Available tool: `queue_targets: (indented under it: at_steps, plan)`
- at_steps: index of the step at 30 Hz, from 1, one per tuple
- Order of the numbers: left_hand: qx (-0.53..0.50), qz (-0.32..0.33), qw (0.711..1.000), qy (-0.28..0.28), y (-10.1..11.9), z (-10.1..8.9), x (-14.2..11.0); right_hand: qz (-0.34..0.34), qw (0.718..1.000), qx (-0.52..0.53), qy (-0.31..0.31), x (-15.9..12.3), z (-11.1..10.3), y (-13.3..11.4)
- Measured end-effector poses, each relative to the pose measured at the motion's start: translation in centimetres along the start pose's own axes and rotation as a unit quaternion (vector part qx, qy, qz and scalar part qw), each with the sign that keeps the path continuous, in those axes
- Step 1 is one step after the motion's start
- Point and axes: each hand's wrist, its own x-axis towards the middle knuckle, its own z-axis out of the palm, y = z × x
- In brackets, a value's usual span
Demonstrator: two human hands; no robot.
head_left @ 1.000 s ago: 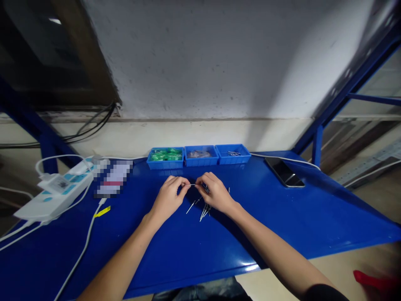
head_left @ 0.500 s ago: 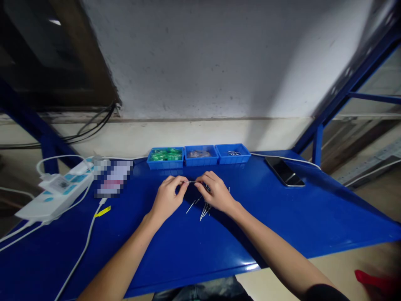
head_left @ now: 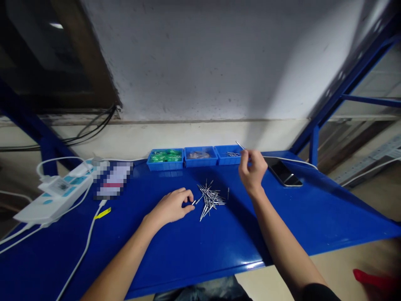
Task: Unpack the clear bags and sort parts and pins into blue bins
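Note:
My right hand (head_left: pixel 253 167) is raised at the front right corner of the right-hand blue bin (head_left: pixel 224 161), pinching a thin metal pin (head_left: pixel 240 145) that points up and left. A few similar pins lie inside that bin. On the blue table, a loose pile of silver pins (head_left: pixel 211 200) lies in front of the bins. Beside its left edge is my left hand (head_left: pixel 173 205), with thumb and forefinger curved and a gap between them. A short pin end (head_left: pixel 193 202) shows at those fingertips; whether they touch it I cannot tell.
Left of that bin stand a blue bin of clear packets (head_left: pixel 200 161) and one of green packets (head_left: pixel 165 166). A dark phone (head_left: pixel 286 173) lies at the right. A white power strip (head_left: pixel 59 196), a pixelated phone (head_left: pixel 114 179) and white cables occupy the left side.
My hands have separated from a shared hold on one pin. The right moved up and right to the bin with a pin; the left dropped slightly towards the pile's edge.

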Motion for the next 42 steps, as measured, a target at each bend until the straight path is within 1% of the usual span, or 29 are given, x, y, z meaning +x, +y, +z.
queue_targets:
  at_steps: [1,3,4,6,8,10,13,16,20,24,26,32,36,42]
  plan:
    - [0.001,0.005,1.0,0.006,-0.1,0.2,0.0,0.028,0.998,-0.048,-0.037,0.2,0.2,0.9]
    - [0.002,0.009,1.0,0.027,-0.1,0.4,0.2,0.062,0.983,-0.116,-0.128,-0.1,0.8,2.3]
    - [0.002,0.006,0.999,0.039,-0.1,0.5,0.2,0.072,0.975,-0.132,-0.163,-0.6,1.2,2.6]
    - [0.008,-0.008,0.998,0.058,-0.1,0.4,0.3,0.067,0.967,-0.122,-0.212,-1.9,1.7,2.4]
    - [0.021,-0.029,0.997,0.061,-0.3,0.3,0.4,0.031,0.966,-0.068,-0.248,-3.1,2.1,1.2]
    - [0.037,-0.041,0.997,0.059,-0.5,0.2,0.4,-0.015,0.959,-0.004,-0.285,-4.0,2.4,-0.8]
    - [0.055,-0.049,0.994,0.08,-1.0,0.3,0.7,-0.074,0.932,0.066,-0.35,-4.8,2.5,-3.6]
    - [0.043,-0.038,0.992,0.109,-1.2,0.6,1.0,-0.115,0.907,0.095,-0.394,-5.2,2.4,-5.2]
    - [-0.018,0.003,0.99,0.142,-0.7,0.6,1.2,-0.146,0.894,0.11,-0.41,-5.5,2.4,-5.6]
    - [-0.092,-0.001,0.979,0.182,-0.1,0.4,1.2,-0.155,0.891,0.127,-0.408,-5.5,2.3,-5.6]
    - [-0.108,-0.005,0.974,0.199,0.0,0.3,1.2,-0.158,0.89,0.136,-0.406,-5.5,2.2,-5.7]
    - [-0.115,-0.002,0.969,0.219,0.3,0.1,1.0,-0.15,0.895,0.147,-0.393,-5.3,1.9,-6.1]
    - [-0.087,0.019,0.966,0.242,0.7,0.0,0.9,-0.128,0.9,0.15,-0.388,-5.0,1.7,-6.3]
    - [-0.043,0.022,0.97,0.237,0.8,-0.3,0.9,-0.125,0.898,0.182,-0.382,-5.1,1.6,-6.3]
